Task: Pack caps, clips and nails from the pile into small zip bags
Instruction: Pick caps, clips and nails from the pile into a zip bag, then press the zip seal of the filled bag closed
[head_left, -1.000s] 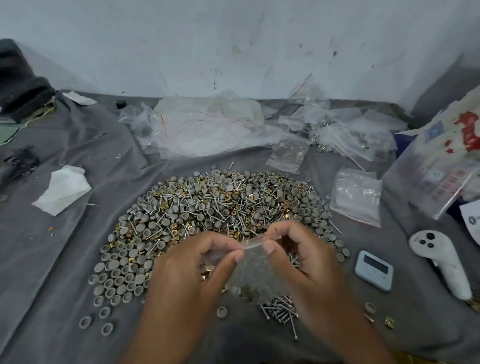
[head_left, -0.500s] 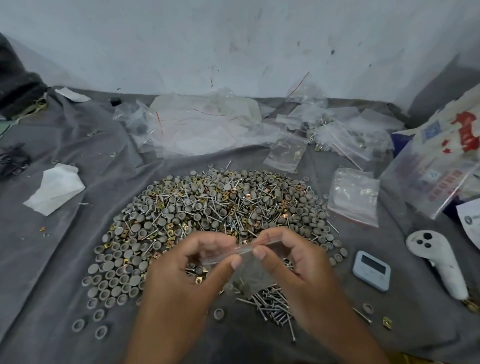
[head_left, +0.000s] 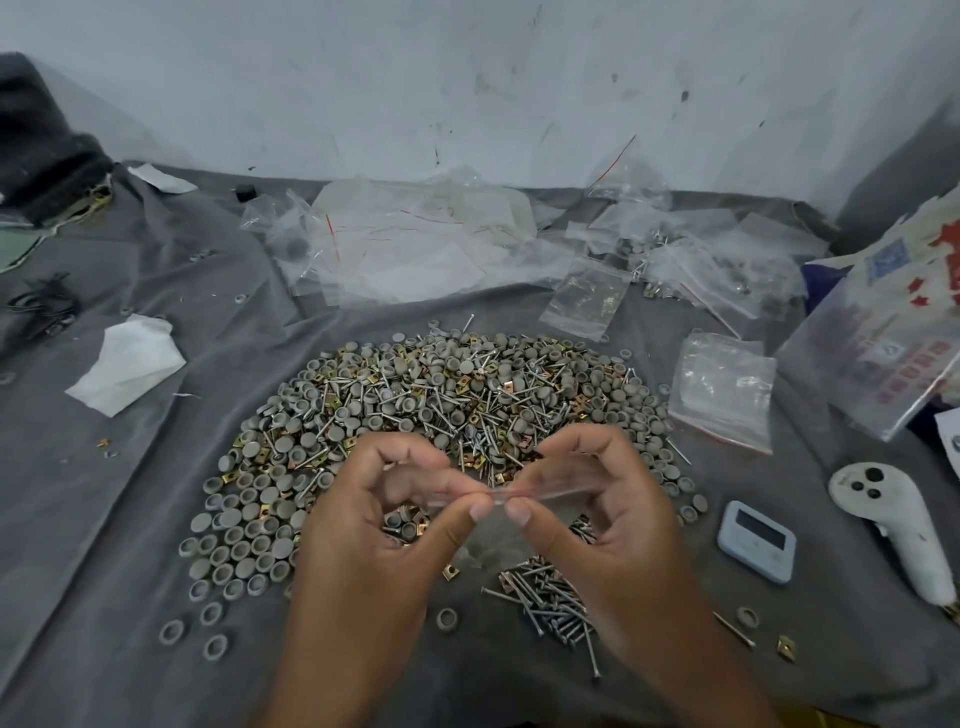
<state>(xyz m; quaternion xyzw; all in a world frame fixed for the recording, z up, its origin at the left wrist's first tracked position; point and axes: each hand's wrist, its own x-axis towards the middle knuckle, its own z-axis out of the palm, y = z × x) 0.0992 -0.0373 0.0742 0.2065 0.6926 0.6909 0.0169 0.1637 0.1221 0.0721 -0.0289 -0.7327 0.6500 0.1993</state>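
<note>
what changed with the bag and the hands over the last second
Both hands kept their pinch on the small zip bag, but the thumbs slid together: the left hand and right hand now nearly meet at the middle of the bag's top strip, which has gone from tilted to nearly level, apparently pressing it closed. The pile, loose nails and timer stayed put.

Matt grey cloth (head_left: 156, 519) underneath; dull grey plastic caps (head_left: 260, 519), shiny steel nails (head_left: 550, 608), brassy metal clips (head_left: 785, 646), clear glossy plastic zip bags (head_left: 719, 389), crumpled white paper (head_left: 130, 358).
</note>
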